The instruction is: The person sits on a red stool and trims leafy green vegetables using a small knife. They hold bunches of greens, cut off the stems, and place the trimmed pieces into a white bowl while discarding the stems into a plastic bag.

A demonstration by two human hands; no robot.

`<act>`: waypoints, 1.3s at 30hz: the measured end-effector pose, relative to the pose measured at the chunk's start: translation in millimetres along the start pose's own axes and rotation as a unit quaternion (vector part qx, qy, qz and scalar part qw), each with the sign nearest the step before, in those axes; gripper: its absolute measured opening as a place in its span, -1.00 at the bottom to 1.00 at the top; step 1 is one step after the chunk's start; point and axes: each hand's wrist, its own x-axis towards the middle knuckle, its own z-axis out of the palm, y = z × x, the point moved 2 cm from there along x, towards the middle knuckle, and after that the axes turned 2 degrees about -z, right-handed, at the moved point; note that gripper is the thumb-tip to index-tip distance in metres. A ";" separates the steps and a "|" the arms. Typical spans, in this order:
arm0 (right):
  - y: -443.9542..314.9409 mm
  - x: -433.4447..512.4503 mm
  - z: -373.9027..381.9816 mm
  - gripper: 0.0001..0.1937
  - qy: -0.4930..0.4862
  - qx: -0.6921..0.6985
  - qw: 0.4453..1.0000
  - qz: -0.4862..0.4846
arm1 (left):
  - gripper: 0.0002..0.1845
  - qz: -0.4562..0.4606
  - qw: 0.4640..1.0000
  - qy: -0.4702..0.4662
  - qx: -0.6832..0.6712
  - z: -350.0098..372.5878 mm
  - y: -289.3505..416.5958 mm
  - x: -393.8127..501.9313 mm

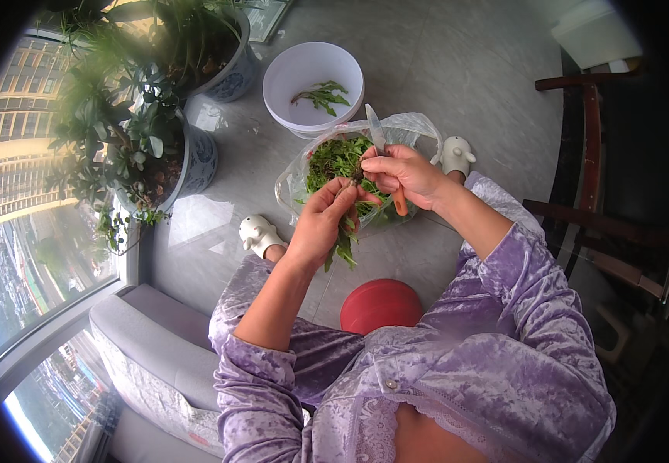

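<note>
My left hand [329,215] grips a leafy green plant [344,246], its leaves hanging below the palm and its dark root end pointing up toward the other hand. In my right hand [405,173] is a knife with an orange handle [400,202], its blade [375,126] pointing up and away from me. The right fingertips touch the root end of the plant. Under both hands lies a clear plastic bag [289,188], spread wide around a heap of leafy greens [334,162]. Beyond it stands a white bucket [279,110] with a small bunch of greens [324,96] inside.
Potted plants in blue-and-white pots [200,159] stand along the window at left. A red round stool [382,305] is between my legs. Grey cushioned seating [155,341] is at lower left, dark wooden furniture [592,150] at right. My white slippers [258,232] flank the bag.
</note>
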 end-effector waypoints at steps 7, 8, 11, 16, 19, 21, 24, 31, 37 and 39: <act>-3.2 -6.4 2.6 -0.87 0.000 0.008 1.000 0.023 | -0.86 -0.041 0.994 -0.035 -0.099 0.6 -1.2 -2.1; -3.6 -7.4 2.2 -0.87 0.001 0.006 1.000 0.028 | -0.86 -0.043 0.993 -0.038 -0.102 0.4 -0.9 -2.0; -2.9 -5.6 1.5 -0.87 -0.010 0.007 1.000 0.021 | -0.86 -0.051 0.992 -0.041 -0.107 0.6 0.1 -2.5; 5.0 -0.1 -2.1 -0.87 -0.003 0.023 1.000 0.010 | -0.81 -0.050 0.995 -0.009 -0.089 1.8 -4.2 -3.1; 6.3 -1.2 -5.5 -0.85 -0.003 -0.019 1.000 0.019 | -0.76 -0.037 0.999 0.011 -0.037 0.2 -7.5 -2.3; 5.7 -0.5 -2.9 -0.81 0.014 -0.124 0.991 -0.043 | -0.75 -0.028 0.998 0.044 -0.024 -0.4 -9.6 -1.3; 6.7 -4.6 9.3 -0.71 0.077 -0.349 0.919 -0.166 | -0.74 -0.037 0.993 0.113 -0.025 -4.0 -9.7 -1.5; 13.6 -29.6 30.2 -0.82 0.031 -0.526 0.806 -0.269 | -0.76 -0.014 0.987 0.158 -0.026 -8.9 -8.3 0.2; 17.7 -27.2 28.6 -0.82 0.031 -0.546 0.786 -0.289 | -0.77 -0.004 0.990 0.142 0.013 -8.5 -14.2 1.7; 17.7 -27.5 27.9 -0.82 0.033 -0.552 0.783 -0.285 | -0.76 -0.009 0.990 0.139 0.010 -7.3 -15.9 1.9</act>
